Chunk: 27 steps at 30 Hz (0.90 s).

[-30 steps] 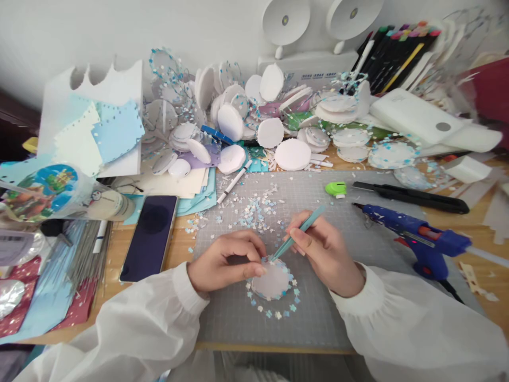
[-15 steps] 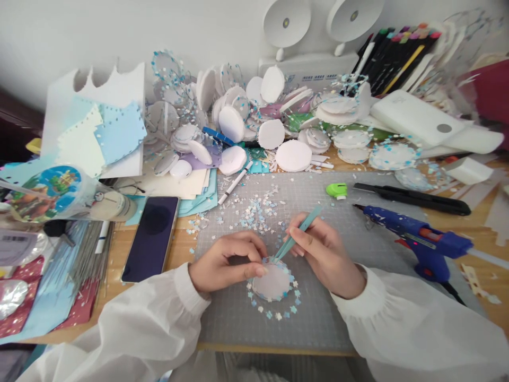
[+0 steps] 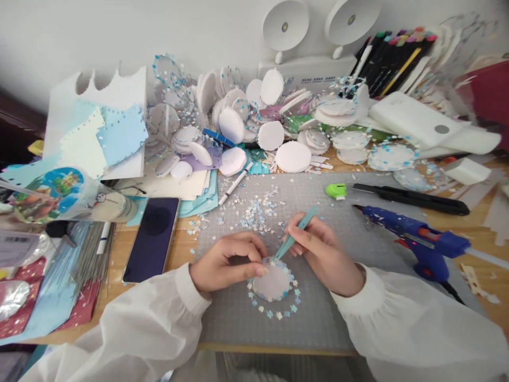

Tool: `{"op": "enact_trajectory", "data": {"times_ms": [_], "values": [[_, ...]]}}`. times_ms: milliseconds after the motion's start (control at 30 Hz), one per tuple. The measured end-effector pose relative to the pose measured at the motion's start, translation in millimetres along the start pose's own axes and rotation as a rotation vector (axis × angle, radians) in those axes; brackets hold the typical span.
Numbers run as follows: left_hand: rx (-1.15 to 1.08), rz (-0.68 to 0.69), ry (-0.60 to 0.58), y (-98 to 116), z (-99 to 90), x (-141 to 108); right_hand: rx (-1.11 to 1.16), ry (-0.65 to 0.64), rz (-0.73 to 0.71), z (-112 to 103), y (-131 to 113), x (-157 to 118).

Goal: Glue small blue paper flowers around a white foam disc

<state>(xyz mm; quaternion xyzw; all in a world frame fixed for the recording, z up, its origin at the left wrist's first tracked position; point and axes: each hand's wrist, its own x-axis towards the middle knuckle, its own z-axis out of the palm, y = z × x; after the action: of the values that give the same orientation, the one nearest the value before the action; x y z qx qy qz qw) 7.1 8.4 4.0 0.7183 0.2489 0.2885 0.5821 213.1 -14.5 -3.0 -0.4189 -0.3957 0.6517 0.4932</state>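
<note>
Between thumb and fingers my left hand (image 3: 230, 261) pinches the upper left edge of a round white disc (image 3: 272, 282). Small blue and white paper flowers line the disc's rim, and a looser outer ring of them curves below it. My right hand (image 3: 324, 252) grips teal tweezers (image 3: 298, 228), slanted down to the left. Their tips meet the top rim of the disc; whether a flower sits between them is too small to tell. Loose paper flowers (image 3: 256, 212) lie scattered just beyond both hands.
Everything rests on a grey cutting mat (image 3: 318, 329). On the right lie a blue glue gun (image 3: 417, 233), a black utility knife (image 3: 413, 199) and a green clip-like piece (image 3: 336, 191). A phone (image 3: 151, 239) is at left. White discs (image 3: 293, 156) pile up at the back.
The tweezers have tilted very slightly, their upper end shifting a little left. Both hands stay almost where they were, and the view has shifted slightly.
</note>
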Motion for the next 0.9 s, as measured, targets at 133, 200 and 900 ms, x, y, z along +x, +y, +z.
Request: {"op": "enact_trajectory", "data": {"times_ms": [133, 200, 900], "values": [[-0.009, 0.005, 0.005, -0.2, 0.4, -0.1, -0.100, -0.040, 0.000, -1.7, 1.9, -1.0], [-0.026, 0.018, 0.008, -0.7, 0.6, -0.2, -0.128, -0.056, -0.004, -2.6, 2.8, -1.5], [-0.042, 0.006, -0.005, 0.0, -0.2, -0.3, -0.091, -0.051, -0.001, -3.6, 3.3, -0.8]]}}
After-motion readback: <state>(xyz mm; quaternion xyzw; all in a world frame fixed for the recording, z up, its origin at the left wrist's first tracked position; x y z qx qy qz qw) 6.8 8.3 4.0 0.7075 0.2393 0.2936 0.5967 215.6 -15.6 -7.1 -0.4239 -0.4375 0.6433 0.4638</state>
